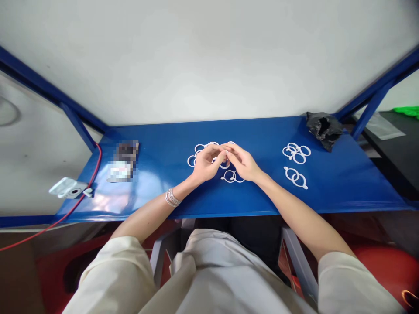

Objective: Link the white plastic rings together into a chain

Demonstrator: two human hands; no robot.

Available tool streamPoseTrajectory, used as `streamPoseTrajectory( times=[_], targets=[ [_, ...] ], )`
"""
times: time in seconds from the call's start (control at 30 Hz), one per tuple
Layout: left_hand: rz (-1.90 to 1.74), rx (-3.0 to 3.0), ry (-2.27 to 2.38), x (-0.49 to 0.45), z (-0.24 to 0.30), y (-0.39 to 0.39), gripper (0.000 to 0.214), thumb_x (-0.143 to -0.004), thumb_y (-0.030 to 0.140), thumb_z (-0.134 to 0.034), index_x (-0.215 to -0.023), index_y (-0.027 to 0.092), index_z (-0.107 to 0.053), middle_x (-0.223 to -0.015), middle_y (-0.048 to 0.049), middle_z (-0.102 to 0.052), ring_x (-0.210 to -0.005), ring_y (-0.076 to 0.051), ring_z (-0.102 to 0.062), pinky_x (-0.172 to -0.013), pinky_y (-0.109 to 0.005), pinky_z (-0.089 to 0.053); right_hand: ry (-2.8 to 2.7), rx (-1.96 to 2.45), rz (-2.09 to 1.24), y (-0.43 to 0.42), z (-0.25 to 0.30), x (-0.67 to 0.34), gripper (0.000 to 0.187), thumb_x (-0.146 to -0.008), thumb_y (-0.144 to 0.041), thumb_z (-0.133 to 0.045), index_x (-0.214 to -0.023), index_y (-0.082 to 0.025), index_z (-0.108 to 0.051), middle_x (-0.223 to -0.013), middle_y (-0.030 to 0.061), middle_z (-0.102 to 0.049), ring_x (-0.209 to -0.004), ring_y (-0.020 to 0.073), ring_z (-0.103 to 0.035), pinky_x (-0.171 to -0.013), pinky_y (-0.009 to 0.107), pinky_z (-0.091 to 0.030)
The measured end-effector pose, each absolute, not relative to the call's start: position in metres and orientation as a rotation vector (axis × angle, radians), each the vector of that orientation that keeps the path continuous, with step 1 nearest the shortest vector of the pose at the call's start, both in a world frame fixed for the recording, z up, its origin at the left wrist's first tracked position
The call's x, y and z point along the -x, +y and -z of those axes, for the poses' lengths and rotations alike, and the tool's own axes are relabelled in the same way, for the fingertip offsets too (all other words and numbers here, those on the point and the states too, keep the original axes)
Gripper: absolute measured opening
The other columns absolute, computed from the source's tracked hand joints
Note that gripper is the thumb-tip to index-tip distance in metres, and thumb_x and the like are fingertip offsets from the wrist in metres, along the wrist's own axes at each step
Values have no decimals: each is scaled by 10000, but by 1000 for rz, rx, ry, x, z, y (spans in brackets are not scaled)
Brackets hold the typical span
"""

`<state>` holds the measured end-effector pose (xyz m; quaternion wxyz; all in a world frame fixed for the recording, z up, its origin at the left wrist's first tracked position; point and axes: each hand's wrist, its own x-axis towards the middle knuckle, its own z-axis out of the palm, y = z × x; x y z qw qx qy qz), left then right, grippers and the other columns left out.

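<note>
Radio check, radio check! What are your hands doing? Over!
Left hand and right hand touching, fingertips together over white rings. Grip hidden. Ring pile to the right, black bag beyond.

Thin white plastic rings [195, 148] lie flat on the blue bench [163, 152] in overlapping groups, some showing small knobbed tabs. One loose cluster sits mid-bench, with a linked pair [232, 176] just in front of it. Well to the right lie a tangled bunch [296, 152] and a short chain [295, 177].
</note>
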<state>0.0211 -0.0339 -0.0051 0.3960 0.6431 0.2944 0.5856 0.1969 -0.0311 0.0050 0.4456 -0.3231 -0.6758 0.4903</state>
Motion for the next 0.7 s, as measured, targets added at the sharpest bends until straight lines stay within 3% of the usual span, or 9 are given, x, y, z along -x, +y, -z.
streamPoseTrajectory(
  times=[0.07, 0.17, 0.33, 0.5, 0.63, 0.7],
  targets=[
    [-1540, -1691, 826, -21, 4, -35, 223, -1027, 411, -710, -984, 193, -730, -980, -70, -792, -781, -130, -723, -729, -288, -603, -1738, 860, -1056, -34, -6, -196, 437, -1082, -581, -524, -1291, -237, -695, -1071, 90, -756, -898, 225, -707, -851, 401, -604],
    [-1595, -1733, 992, -19, 4, -33, 262, -1028, 443, -696, -969, 194, -748, -919, -58, -776, -788, -141, -707, -717, -289, -561, -1742, 933, -911, -32, -5, -200, 437, -1097, -548, -472, -1052, -208, -744, -860, 54, -692, -774, 198, -632, -779, 366, -546],
    [-1599, -1702, 1172, -10, 5, -25, 314, -1012, 469, -699, -878, 187, -734, -785, -21, -727, -709, -125, -642, -712, -287, -499, -1637, 939, -1056, -22, -3, -211, 488, -1059, -536, -516, -685, -223, -533, -661, -9, -470, -598, 139, -415, -574, 296, -352],
    [-1648, -1697, 1191, -7, 7, -21, 348, -1014, 494, -684, -850, 188, -718, -743, -8, -687, -702, -125, -612, -701, -284, -470, -1662, 965, -933, -26, -8, -210, 517, -1020, -468, -543, -609, -242, -325, -598, -36, -316, -570, 120, -309, -575, 309, -252],
    [-1651, -1737, 1196, -7, 8, -21, 363, -1019, 505, -670, -839, 191, -704, -742, -7, -678, -685, -126, -584, -692, -290, -462, -1779, 1064, -736, -29, -10, -206, 536, -1015, -459, -551, -606, -249, -276, -565, -44, -286, -556, 119, -287, -586, 326, -241],
    [-1642, -1774, 1204, -7, 9, -21, 355, -1024, 494, -663, -841, 192, -700, -755, -11, -682, -684, -128, -579, -694, -296, -461, -1835, 1091, -652, -28, -8, -205, 534, -1051, -498, -506, -615, -248, -328, -583, -30, -352, -572, 136, -343, -609, 331, -306]
  ],
)
